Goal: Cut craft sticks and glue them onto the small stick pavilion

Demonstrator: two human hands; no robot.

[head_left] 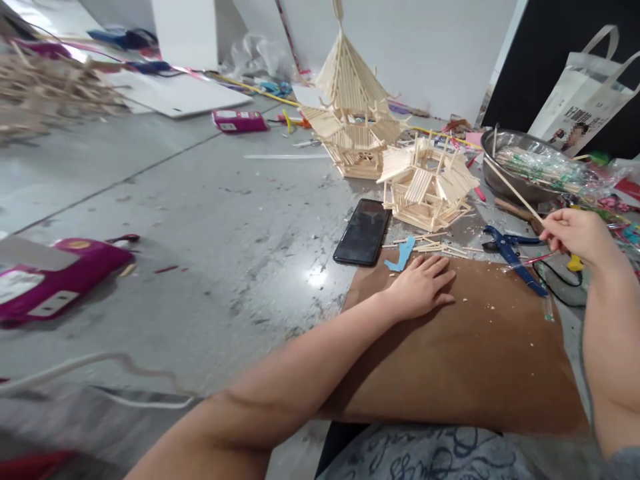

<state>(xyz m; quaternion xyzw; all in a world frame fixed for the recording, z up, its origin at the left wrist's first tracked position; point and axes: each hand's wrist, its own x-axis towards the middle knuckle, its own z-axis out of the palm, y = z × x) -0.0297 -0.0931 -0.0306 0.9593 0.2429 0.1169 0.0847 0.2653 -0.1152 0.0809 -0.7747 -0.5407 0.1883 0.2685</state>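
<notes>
My left hand (423,287) lies flat with fingers spread on a brown sheet (450,360), close to a light blue paper cutout (401,253) and several short thin sticks (440,249). Raised at the right, my right hand (575,233) pinches one end of a long thin wooden stick (515,188), which points up and to the left. Below that hand lies a blue-handled cutter (515,257). A small stick-built pavilion (430,183) stands beyond the left hand, and a taller stick pagoda (350,100) with a pointed roof rises behind it.
A black phone (363,232) lies left of the pavilion. At the right back a metal bowl (493,143) holds wrapped sticks, near a white bag (580,100). Purple power strips (240,121) and a loose stick pile (55,93) are on the left floor.
</notes>
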